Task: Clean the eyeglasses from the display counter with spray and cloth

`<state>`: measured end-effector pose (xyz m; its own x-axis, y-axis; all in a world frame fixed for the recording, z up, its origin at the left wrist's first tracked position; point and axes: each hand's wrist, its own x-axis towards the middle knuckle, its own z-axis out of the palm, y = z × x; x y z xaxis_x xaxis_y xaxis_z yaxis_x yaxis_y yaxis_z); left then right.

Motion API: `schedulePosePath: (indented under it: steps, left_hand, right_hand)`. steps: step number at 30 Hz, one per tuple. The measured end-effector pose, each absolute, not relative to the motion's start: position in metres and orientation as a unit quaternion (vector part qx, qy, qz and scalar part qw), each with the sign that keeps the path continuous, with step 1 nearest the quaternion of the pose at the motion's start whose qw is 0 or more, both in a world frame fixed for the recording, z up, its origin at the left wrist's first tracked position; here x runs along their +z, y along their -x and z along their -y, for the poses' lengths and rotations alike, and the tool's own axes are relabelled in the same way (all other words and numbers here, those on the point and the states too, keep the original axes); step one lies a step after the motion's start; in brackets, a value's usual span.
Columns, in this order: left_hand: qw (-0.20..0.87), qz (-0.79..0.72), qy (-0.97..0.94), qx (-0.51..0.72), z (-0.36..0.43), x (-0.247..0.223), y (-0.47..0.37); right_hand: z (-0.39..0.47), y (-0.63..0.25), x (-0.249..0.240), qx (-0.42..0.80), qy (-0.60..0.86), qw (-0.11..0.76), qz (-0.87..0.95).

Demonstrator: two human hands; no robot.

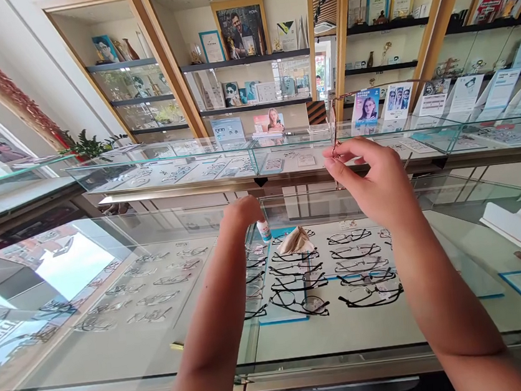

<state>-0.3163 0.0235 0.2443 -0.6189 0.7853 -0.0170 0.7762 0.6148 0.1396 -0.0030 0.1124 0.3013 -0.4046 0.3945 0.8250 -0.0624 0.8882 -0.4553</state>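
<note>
Eyeglasses (335, 142) held up above the glass counter (361, 334), pinched edge-on in the right hand (373, 173).
Left to right: left hand (242, 211) curls downward at small white-and-blue bottle (264, 230); whether it grips the bottle, can't tell. Crumpled beige cloth (295, 242) sits just beside the bottle, probably laid there for easy reach. Folded display frames (318, 308) show in rows, likely spaced so each can be seen. Right hand closed, thumb and fingers gripping the raised pair near the front; small hold probably spares the lenses from smudges. Raised pair looks thin-rimmed, metallic, reddish glints at the pinch; one slender dark temple extends rightward, open. Lens condition too small to judge.
</note>
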Motion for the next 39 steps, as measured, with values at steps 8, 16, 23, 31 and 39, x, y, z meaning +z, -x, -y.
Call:
schedulePosePath:
  steps: [8, 16, 23, 31, 39]
  left_hand:
    - [-0.099, -0.874, -0.397, 0.264, 0.008, 0.283, 0.269]
    - [0.133, -0.507, -0.431, 0.734, -0.002, 0.296, 0.231]
    - [0.32, -0.276, -0.425, 0.801, 0.001, 0.305, 0.189]
    - [0.336, -0.267, -0.523, 0.736, 0.002, 0.298, 0.173]
    - [0.346, -0.295, -0.524, 0.721, -0.005, 0.293, 0.179]
  right_hand:
    - [-0.114, 0.004, 0.3, 0.23, 0.085, 0.545, 0.802]
    - [-0.115, 0.007, 0.298, 0.24, 0.085, 0.54, 0.802]
    - [-0.115, 0.008, 0.297, 0.242, 0.086, 0.537, 0.804]
    - [-0.116, 0.008, 0.298, 0.251, 0.089, 0.534, 0.802]
    - [-0.12, 0.009, 0.298, 0.265, 0.087, 0.535, 0.797]
